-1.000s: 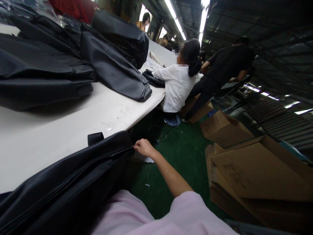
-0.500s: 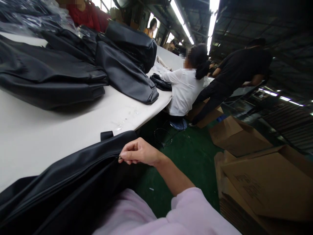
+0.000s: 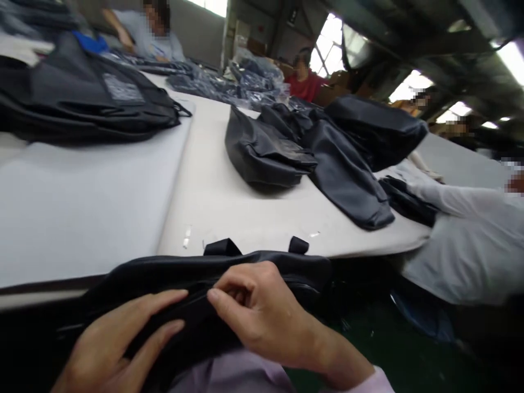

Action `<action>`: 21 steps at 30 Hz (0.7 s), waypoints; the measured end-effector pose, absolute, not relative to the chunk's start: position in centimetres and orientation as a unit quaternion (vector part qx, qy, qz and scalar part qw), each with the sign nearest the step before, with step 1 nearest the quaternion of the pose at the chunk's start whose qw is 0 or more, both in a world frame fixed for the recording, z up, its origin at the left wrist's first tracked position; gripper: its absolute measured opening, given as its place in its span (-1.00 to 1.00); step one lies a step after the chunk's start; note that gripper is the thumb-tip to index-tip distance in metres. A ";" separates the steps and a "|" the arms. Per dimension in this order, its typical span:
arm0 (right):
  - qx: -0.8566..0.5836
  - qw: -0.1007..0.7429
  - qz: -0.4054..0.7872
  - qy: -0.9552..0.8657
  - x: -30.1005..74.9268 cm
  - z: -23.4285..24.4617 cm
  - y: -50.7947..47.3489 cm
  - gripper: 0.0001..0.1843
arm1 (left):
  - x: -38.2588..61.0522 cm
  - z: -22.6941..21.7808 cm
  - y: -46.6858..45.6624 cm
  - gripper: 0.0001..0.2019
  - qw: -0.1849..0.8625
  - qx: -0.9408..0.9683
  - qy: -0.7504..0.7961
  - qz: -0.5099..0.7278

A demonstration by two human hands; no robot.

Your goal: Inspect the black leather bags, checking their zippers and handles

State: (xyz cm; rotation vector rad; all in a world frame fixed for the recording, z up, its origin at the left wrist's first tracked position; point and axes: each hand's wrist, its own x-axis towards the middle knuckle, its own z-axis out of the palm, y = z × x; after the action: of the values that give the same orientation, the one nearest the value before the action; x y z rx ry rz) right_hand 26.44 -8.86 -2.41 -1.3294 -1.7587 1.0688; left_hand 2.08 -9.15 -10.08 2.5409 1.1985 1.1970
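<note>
Black bag [image 3: 213, 273] sits right at the near edge of the white table [image 3: 102, 207], half hanging off toward us, with two little strap loops [image 3: 223, 247] poking up along its far side. Our right hand [image 3: 262, 316] is curled over the top seam, thumb and forefinger pinched narrow on the fabric; whether there's a zipper pull in there we can't tell. Our left hand [image 3: 118, 344] lies flat on the bag just beside it, fingers stretched out and loosely spread, pressing the material down. Further back on the table there's a pile of black bags [image 3: 311, 147], another stack [image 3: 82, 103] off to the left, and a person in a white sleeve [image 3: 458, 202] on the right.
</note>
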 end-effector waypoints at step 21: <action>-0.402 0.360 0.308 -0.784 24.0 -3.6 -10.6 -0.85 | 4.5 -8.1 -13.2 -0.86 0.068 0.776 0.409 0.475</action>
State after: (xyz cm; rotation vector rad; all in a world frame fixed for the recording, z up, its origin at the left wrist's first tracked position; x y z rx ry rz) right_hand 24.04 -10.59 -3.65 -1.0353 -2.0208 0.7935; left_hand 4.47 -13.18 -8.09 2.3384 1.2311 1.4294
